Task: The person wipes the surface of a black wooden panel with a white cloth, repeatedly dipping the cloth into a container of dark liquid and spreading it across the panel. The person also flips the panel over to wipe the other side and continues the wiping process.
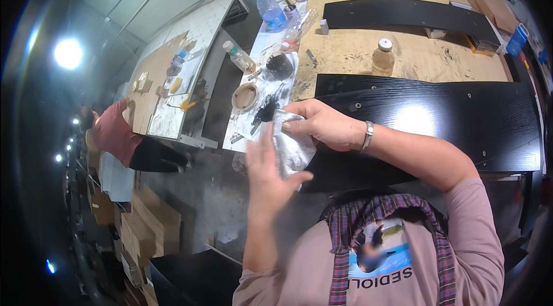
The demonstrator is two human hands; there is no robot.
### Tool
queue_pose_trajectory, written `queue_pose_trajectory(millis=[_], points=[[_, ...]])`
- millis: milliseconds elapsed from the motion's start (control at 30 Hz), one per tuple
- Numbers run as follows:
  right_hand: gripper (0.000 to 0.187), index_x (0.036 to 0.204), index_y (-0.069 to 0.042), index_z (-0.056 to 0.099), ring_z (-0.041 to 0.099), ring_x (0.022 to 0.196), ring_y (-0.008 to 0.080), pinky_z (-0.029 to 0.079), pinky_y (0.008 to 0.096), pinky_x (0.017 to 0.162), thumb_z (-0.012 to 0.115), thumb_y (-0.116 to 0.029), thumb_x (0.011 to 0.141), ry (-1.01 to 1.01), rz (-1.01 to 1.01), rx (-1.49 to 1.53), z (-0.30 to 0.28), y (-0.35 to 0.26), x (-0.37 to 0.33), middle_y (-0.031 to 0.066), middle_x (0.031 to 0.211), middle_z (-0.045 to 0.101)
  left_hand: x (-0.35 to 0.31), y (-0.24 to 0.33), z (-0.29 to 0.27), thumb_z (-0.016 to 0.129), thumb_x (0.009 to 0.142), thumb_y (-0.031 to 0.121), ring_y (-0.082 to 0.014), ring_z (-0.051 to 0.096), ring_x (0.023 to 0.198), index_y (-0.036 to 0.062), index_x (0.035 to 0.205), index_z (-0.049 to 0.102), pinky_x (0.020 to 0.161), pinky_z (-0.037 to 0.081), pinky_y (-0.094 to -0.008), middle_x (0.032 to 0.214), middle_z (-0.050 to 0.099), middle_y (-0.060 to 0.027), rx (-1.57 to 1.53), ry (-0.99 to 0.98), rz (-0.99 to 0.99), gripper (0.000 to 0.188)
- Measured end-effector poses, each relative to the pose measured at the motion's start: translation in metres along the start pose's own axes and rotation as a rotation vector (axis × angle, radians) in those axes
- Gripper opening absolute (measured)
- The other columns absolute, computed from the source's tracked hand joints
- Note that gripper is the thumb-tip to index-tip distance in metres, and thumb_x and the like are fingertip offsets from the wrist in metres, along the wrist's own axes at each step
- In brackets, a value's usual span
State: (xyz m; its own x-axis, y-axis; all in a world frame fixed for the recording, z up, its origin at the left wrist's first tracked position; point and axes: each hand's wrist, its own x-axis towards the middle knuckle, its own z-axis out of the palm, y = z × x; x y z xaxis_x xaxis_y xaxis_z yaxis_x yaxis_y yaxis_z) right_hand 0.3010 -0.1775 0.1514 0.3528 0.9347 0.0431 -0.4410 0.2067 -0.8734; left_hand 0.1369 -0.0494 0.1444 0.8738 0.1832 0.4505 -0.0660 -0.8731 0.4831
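Note:
A crumpled white cloth [292, 149] hangs from my right hand [331, 126], whose thumb and fingers pinch its upper end. Beside the cloth's left side, my left hand [269, 172] is raised with its fingers stretched up and its thumb apart; motion blurs the fingers. Whether its palm touches the cloth, I cannot tell. Just beyond the hands, a patch of black smears [266, 109] marks the white work surface, near a round tan dish [245, 97] and a dark, rounded lump [279, 66]. Close on the right lies a glossy black board [403, 111] with small fittings in it.
Another black board [403, 16] rests on blocks at the back. A white-capped bottle [382, 59] stands between the boards. Toward the left are a smaller bottle [239, 57] and a large clear water bottle [269, 11]. A person in pink [118, 133] bends at another table; stacked boards [150, 222] stand below.

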Motion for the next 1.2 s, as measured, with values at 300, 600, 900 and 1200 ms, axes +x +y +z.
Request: queue_pose_trajectory(millis=[300, 600, 900, 1200], points=[[0.015, 0.09, 0.001, 0.066, 0.064, 0.07, 0.0146, 0.053, 0.0301, 0.068, 0.073, -0.008, 0.082, 0.82, -0.359, -0.98, -0.143, -0.06, -0.057, 0.0079, 0.076, 0.068, -0.038, -0.028, -0.018, 0.071, 0.089, -0.003, -0.0136, 0.069, 0.089, -0.0098, 0.119, 0.068, 0.082, 0.054, -0.0276, 0.105, 0.074, -0.0102, -0.809, 0.272, -0.644, 0.03], [0.085, 0.145, -0.003, 0.056, 0.059, 0.13, 0.0336, 0.045, 0.0402, 0.111, 0.093, -0.029, 0.073, 0.712, 0.218, -1.024, -0.273, -0.058, -0.062, 0.0283, 0.139, 0.06, 0.0, -0.001, -0.015, 0.068, 0.09, -0.003, -0.0186, 0.071, 0.096, -0.0102, 0.129, 0.061, 0.087, 0.056, -0.0301, 0.112, 0.072, -0.0146, -1.233, 0.139, -0.75, 0.04], [0.054, 0.106, -0.002, 0.076, 0.074, 0.097, 0.0293, 0.056, 0.0387, 0.088, 0.088, -0.043, 0.073, 0.903, 0.229, -1.21, -0.318, -0.036, -0.003, 0.0172, 0.103, 0.077, 0.049, 0.001, 0.051, 0.054, 0.09, -0.009, -0.0214, 0.07, 0.107, -0.0069, 0.14, 0.05, 0.093, 0.058, -0.0347, 0.126, 0.067, -0.0154, -1.28, 0.011, -0.737, 0.05], [0.025, 0.087, -0.005, 0.073, 0.069, 0.091, 0.0343, 0.057, 0.0421, 0.081, 0.08, -0.018, 0.067, 0.49, -0.36, -1.688, -0.142, -0.061, 0.022, 0.0132, 0.093, 0.072, 0.077, -0.033, 0.082, 0.046, 0.08, -0.016, -0.0247, 0.068, 0.112, -0.0083, 0.148, 0.043, 0.097, 0.055, -0.0347, 0.133, 0.062, -0.0188, -1.151, 0.04, -0.728, 0.068]])
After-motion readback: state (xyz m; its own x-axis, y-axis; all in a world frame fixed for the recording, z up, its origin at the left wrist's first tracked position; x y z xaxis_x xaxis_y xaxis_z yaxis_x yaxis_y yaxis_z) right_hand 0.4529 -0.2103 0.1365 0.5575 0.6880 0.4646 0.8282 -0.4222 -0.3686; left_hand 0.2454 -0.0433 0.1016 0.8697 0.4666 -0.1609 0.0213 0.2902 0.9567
